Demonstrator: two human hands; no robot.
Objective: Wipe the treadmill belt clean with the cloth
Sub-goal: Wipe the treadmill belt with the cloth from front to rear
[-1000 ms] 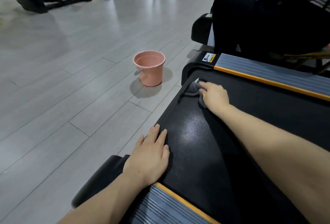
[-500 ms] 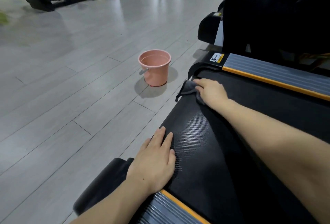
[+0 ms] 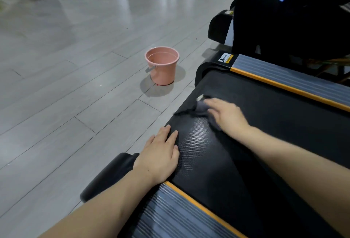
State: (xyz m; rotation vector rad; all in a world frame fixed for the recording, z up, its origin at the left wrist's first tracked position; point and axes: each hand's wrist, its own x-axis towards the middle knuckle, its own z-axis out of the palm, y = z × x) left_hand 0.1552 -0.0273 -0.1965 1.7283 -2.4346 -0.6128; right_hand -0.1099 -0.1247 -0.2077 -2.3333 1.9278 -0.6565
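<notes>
The right hand (image 3: 226, 115) lies palm-down on the grey cloth (image 3: 203, 108), fingers fairly straight and pressing it flat onto the treadmill belt (image 3: 255, 127); the hand is blurred, so I cannot tell whether the thumb hooks the cloth's edge. The cloth sits near the belt's rear end, a dark corner trailing toward 9 o'clock. The left hand (image 3: 159, 155) rests flat, fingers spread, on the belt's rear edge at about 7 o'clock from the right hand, bracing the body and holding nothing.

To wipe well, I judge the palm should keep even weight on the cloth and run long, overlapping passes across the belt's width, from the near side rail (image 3: 170, 213) to the far side rail (image 3: 284, 78). Tucking the trailing corner under the palm would keep it from dragging grit. The braced hand should stay planted while the reach extends.

A pink bucket (image 3: 162, 65) stands on the grey floor (image 3: 66, 67) at 10 o'clock from the cloth, handy for rinsing.
</notes>
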